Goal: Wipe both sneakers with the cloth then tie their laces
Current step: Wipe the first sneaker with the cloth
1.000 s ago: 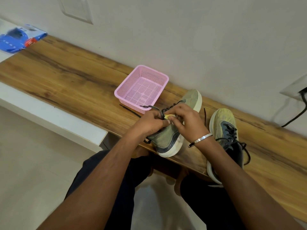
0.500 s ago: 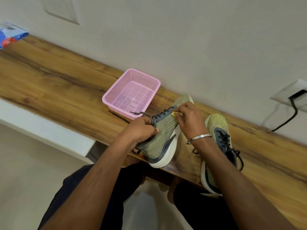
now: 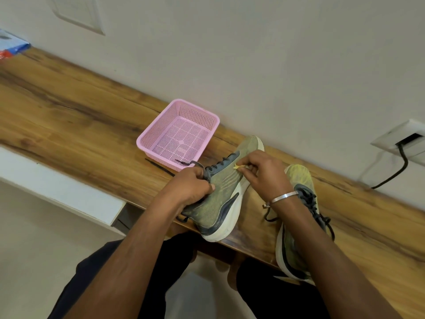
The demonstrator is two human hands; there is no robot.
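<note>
An olive-green sneaker (image 3: 222,199) with a white sole and dark laces lies tilted on its side on the wooden shelf (image 3: 80,125). My left hand (image 3: 190,187) grips it around the collar and upper laces. My right hand (image 3: 262,173) pinches a small yellow cloth (image 3: 236,167) against the sneaker's side near the toe. The second sneaker (image 3: 299,217) stands to the right, partly behind my right forearm, its dark laces loose and its heel hanging over the shelf's front edge.
A pink mesh basket (image 3: 147,141) sits just left of the held sneaker, with a dark lace end (image 3: 158,166) lying in front of it. A wall socket with a black cable (image 3: 401,155) is at the right. A blue packet (image 3: 11,46) lies at the far left.
My right hand with the yellow cloth has slid from the laces near the tongue toward the toe. The sneaker has tipped onto its side under my left hand's grip.
</note>
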